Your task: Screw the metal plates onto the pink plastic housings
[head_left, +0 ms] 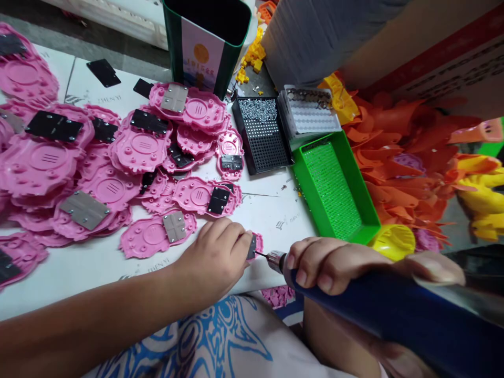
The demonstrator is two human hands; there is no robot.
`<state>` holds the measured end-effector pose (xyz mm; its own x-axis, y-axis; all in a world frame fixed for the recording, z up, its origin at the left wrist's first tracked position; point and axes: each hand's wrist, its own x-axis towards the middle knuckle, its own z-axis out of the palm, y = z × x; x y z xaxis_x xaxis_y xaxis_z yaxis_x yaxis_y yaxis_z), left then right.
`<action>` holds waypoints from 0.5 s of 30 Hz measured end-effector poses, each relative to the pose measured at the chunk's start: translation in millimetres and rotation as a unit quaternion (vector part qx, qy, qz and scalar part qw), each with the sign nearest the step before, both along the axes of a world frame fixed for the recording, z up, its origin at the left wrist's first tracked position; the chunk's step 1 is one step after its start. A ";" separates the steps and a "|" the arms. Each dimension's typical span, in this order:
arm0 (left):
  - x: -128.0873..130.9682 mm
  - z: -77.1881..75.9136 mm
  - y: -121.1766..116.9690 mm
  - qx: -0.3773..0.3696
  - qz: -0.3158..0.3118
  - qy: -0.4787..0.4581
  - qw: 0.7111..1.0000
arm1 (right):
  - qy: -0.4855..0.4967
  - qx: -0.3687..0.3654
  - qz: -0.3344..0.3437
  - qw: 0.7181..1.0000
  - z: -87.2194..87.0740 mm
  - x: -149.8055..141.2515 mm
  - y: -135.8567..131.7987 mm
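My right hand (334, 262) is wrapped round a blue electric screwdriver (370, 304). Its thin bit points left and meets a black cover plate (251, 248) on a pink plastic shell (259, 242). Over that shell lies my left hand (220, 249), fingers closed on it against the white table and hiding most of it. Just left of this hand rests another pink shell (144, 236) with a grey plate (174, 226) on it. Behind it is one more pink shell (192, 194) bearing a black plate (218, 200).
Pink shells (43, 163) are heaped at left. A black tray of screws (263, 142), a clear tray (313, 113) and a green tray (334, 189) stand beyond my hands. Behind is a dark green bin (202, 52). Orange parts (401, 168) pile up at right, near a yellow cup (394, 241).
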<state>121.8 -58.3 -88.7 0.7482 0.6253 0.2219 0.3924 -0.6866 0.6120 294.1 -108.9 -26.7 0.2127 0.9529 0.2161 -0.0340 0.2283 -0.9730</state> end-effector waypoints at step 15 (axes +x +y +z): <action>-3.8 -4.2 1.6 0.053 -0.034 -0.016 0.998 | 0.064 0.049 0.035 0.996 14.8 17.9 40.3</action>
<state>118.1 -56.7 -93.0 0.7793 0.5449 0.3096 0.3236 -0.7730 0.5457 312.0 -68.5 -11.9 0.1779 0.9420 0.2844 -0.1764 0.3149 -0.9326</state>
